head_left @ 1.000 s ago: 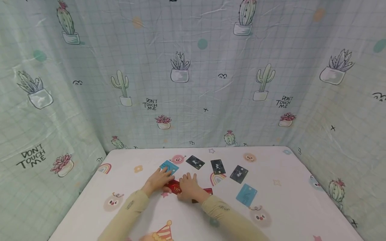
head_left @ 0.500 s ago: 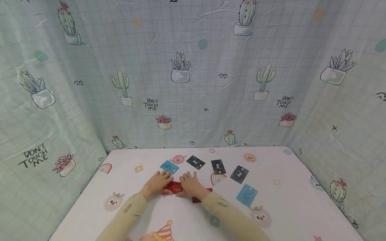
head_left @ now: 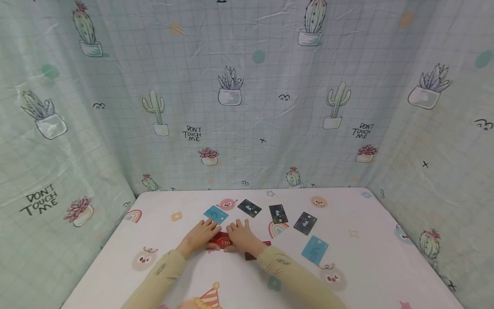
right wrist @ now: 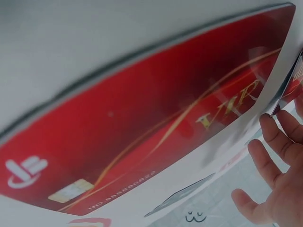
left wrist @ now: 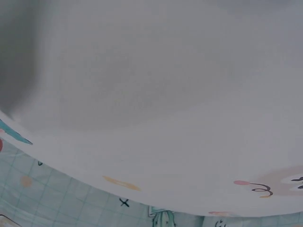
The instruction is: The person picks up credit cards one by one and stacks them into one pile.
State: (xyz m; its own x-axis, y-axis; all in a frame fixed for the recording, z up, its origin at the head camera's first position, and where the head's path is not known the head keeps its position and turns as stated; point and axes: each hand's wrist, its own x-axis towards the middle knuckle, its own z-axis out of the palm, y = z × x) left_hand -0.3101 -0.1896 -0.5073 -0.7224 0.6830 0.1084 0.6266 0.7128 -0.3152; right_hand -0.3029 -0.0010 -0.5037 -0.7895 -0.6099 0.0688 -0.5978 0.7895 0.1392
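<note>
Both hands meet at a red VIP card (head_left: 221,240) near the table's middle. My left hand (head_left: 198,237) holds its left end, with fingers along the far side and the thumb at the near side. At the right end my right hand (head_left: 244,237) grips it in the same way. A second red VIP card (head_left: 251,256) lies under the right wrist, partly covered; this red card (right wrist: 142,118) fills much of the right wrist view. There, the right hand (right wrist: 279,179) touches the first card's edge. Neither hand shows in the left wrist view.
Beyond the left hand lies a blue card (head_left: 216,214). Black VIP cards (head_left: 249,208) form an arc to the right, ending in another blue card (head_left: 314,249). The white table (head_left: 115,257) has printed drawings; a cactus-patterned curtain (head_left: 247,163) surrounds its back and sides.
My left hand has drawn back slightly from the blue card, uncovering it. The red card between the hands has turned a little to lie more level. My right hand has barely moved.
</note>
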